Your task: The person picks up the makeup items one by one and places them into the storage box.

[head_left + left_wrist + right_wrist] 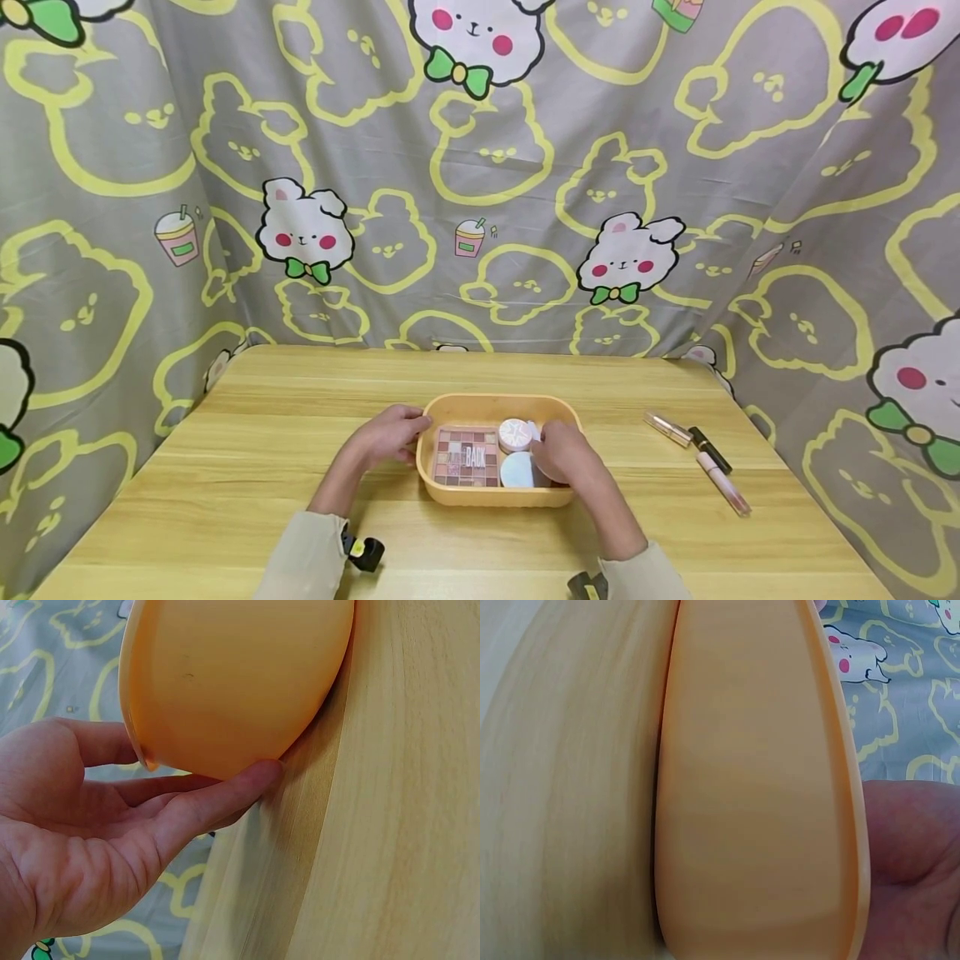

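Observation:
An orange plastic box (495, 497) with a rolled rim stands on the table. Inside it lie a grid-patterned eyeshadow palette (465, 458), a round white compact with a star (515, 435) and a pale blue-white round item (516, 471). My left hand (392, 433) grips the box's left end, one finger at the rim and others along the outer wall (240, 690). My right hand (564, 452) reaches into the box's right part, fingers bent down among the items. I cannot tell what it holds; in the right wrist view the box wall (757, 787) hides its fingertips.
On the table right of the box lie a clear slim tube (667, 428), a black tube (709, 450) and a pink lip gloss tube (723, 483). A grey patterned curtain (390, 150) hangs around the wooden table (247, 467) at the back and sides.

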`<state>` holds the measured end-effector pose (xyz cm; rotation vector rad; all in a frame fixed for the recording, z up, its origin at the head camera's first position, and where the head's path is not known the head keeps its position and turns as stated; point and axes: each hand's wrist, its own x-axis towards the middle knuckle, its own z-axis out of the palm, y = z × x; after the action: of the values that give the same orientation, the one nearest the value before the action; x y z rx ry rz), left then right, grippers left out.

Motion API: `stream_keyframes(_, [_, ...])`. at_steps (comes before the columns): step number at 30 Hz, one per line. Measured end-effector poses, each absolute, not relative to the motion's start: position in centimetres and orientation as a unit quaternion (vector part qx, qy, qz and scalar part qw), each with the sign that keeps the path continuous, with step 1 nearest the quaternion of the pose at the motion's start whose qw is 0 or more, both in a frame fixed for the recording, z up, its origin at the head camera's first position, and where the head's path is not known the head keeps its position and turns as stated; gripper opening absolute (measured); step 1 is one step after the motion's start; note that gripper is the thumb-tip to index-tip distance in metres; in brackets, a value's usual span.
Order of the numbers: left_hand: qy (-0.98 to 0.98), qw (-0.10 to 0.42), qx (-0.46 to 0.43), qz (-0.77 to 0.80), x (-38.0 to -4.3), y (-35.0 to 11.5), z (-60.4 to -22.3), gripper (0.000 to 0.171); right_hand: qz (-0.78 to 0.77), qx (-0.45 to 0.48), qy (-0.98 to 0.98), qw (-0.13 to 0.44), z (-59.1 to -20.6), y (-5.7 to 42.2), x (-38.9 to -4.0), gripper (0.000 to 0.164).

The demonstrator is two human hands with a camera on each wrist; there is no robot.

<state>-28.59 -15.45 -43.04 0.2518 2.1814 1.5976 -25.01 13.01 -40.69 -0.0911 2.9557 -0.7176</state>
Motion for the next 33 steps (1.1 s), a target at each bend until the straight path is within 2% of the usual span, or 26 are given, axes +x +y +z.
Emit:
stream_keyframes(9, [0.782, 0.215, 0.094, 0.577, -28.8, -15.6, -43.2, 0.042, -0.242, -0.025, 0.968, 0.051, -40.5, 13.3, -25.1, 0.020])
stream_keyframes(14, [0.781, 0.216, 0.094, 0.579, -28.8, -15.6, -43.2, 0.043, -0.270, -0.023, 0.962, 0.016, -40.2, 13.6, -25.1, 0.035])
stream_keyframes(21, [0.783, 0.215, 0.093, 0.576, -28.6, -15.6, -43.0, 0.041, -0.317, -0.015, 0.947, -0.040, -39.4, 14.1, -25.1, 0.029])
stream_keyframes(33, [0.782, 0.215, 0.095, 0.577, -28.5, -15.5, -42.9, 0.043, -0.364, 0.014, 0.927, -0.090, -38.4, 15.7, -24.8, 0.032])
